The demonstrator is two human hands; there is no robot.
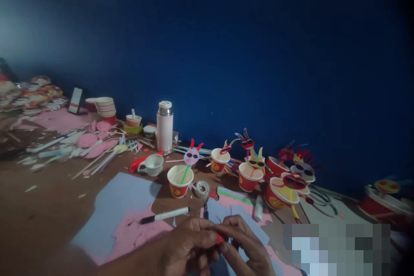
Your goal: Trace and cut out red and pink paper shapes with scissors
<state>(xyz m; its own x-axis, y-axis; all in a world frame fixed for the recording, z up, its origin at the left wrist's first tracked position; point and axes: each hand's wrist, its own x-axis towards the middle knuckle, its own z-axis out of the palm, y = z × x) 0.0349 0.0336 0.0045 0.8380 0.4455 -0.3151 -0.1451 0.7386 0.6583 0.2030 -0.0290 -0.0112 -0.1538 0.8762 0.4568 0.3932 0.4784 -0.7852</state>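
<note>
My left hand [186, 243] and my right hand [242, 246] meet low in the view, fingers pinched together around a small red piece [220, 238]. Most of that piece is hidden by the fingers. Beneath the hands lie pink paper [139, 235] and light blue paper [119, 202] with cut edges. A white marker with a black end [164, 215] rests on the paper just beyond my left hand. Beyond it stands a red and white paper cup [180, 181] holding a pink rabbit-like face [191, 156] on a green stick.
A tape roll [202, 189], a grey mug [152, 165] and a white bottle [164, 129] stand farther back. Several cups with paper faces [249, 177] line the right. Paper scraps and sticks [97, 155], stacked cups [105, 110] and a phone [75, 100] are at left.
</note>
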